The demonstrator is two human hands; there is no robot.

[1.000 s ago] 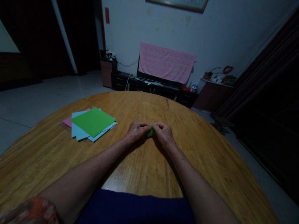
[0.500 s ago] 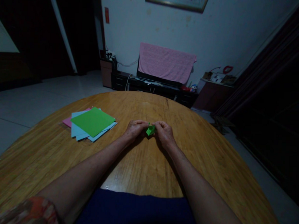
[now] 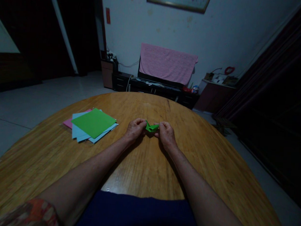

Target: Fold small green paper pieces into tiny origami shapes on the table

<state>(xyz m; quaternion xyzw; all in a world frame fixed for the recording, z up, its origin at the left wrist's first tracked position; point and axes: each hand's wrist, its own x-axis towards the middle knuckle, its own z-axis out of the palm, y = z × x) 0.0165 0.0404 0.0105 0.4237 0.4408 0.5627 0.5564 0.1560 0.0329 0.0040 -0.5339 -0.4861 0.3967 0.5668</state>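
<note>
Dim room, round wooden table [image 3: 52,155] beneath us, and near its middle a small folded piece of green paper [image 3: 152,127] held just above the wood between both hands. We log the change first: the piece has spread sideways, from a tight bunch mostly hidden by the fingers to a shape standing clear of them, and the hands have drawn slightly apart. Its long axis lies roughly crosswise to our view, tilted a little, with a narrow point rising at the left end and a tapered end reaching right. The left hand [image 3: 135,129] is closed, its curled fingers pinching the left side of the piece. The right hand [image 3: 166,135] pinches the other end in the same way. Neither hand lies open. Exactly how much paper each grip covers, we cannot tell.

Left of the hands and well apart from them lies a loose stack: a green sheet [image 3: 93,122] on light blue sheets [image 3: 78,133], with a pink sheet [image 3: 67,123] showing beneath. Beyond the table, a pink towel [image 3: 167,62] hangs over a dark screen on a low black cabinet [image 3: 151,89].
</note>
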